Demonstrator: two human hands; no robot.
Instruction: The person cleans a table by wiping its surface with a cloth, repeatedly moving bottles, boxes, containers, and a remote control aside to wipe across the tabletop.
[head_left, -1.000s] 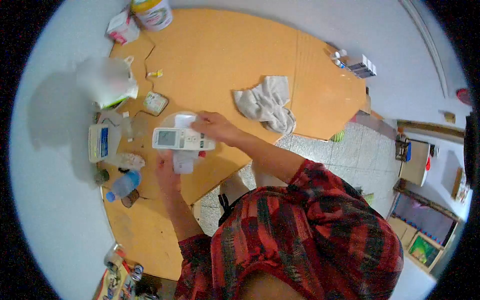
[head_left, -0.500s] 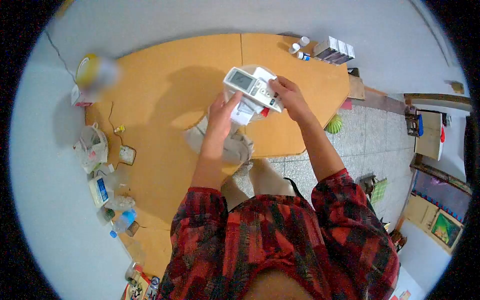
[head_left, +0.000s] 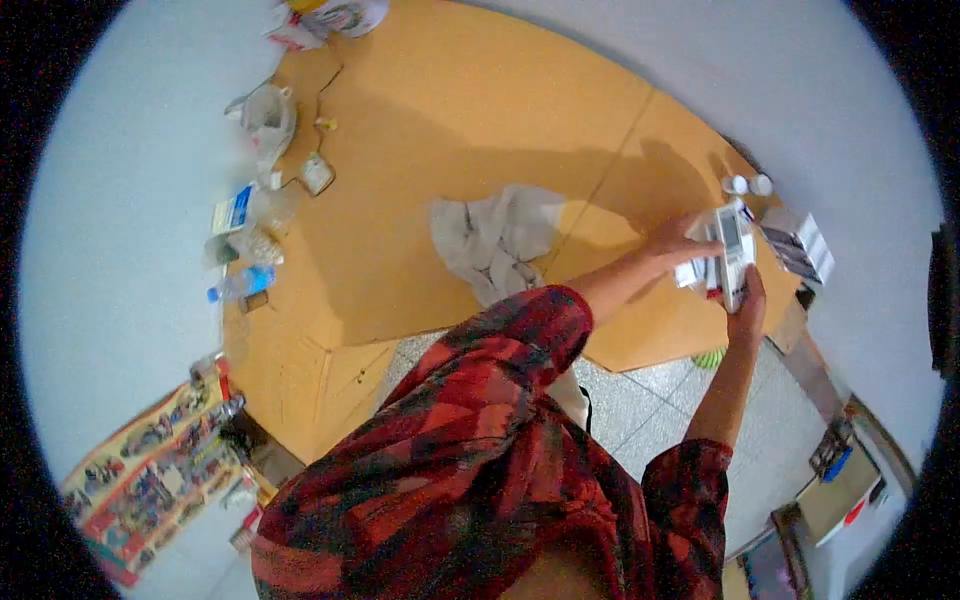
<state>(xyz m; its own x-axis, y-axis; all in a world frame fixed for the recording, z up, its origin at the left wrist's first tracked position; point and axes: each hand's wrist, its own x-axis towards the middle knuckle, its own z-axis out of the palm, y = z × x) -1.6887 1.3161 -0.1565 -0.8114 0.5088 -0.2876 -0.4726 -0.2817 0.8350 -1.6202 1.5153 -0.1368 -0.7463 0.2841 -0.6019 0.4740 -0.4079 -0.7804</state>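
A white remote control (head_left: pixel 732 235) with a grey screen is held over the right part of the wooden table, together with white packets and a clear container beneath it. My left hand (head_left: pixel 682 245) grips this bundle from the left, its thumb across the remote. From below, my right hand (head_left: pixel 746 297) holds the remote's lower end. Just beyond the bundle stand white bottles (head_left: pixel 748 185) and several boxes (head_left: pixel 797 246). A crumpled grey cloth (head_left: pixel 495 240) lies on the table (head_left: pixel 400 130), left of my hands.
Along the table's left edge are a white basket (head_left: pixel 268 110), a small white device (head_left: pixel 317 174) on a cable and a blue-capped bottle (head_left: pixel 245 284). A green striped melon (head_left: pixel 709 358) is on the floor beyond the near edge. A wall stands behind the table.
The view has turned. Both hands have carried the remote and the bundle to the right, close to the bottles and boxes. The cloth is now well apart from my hands.
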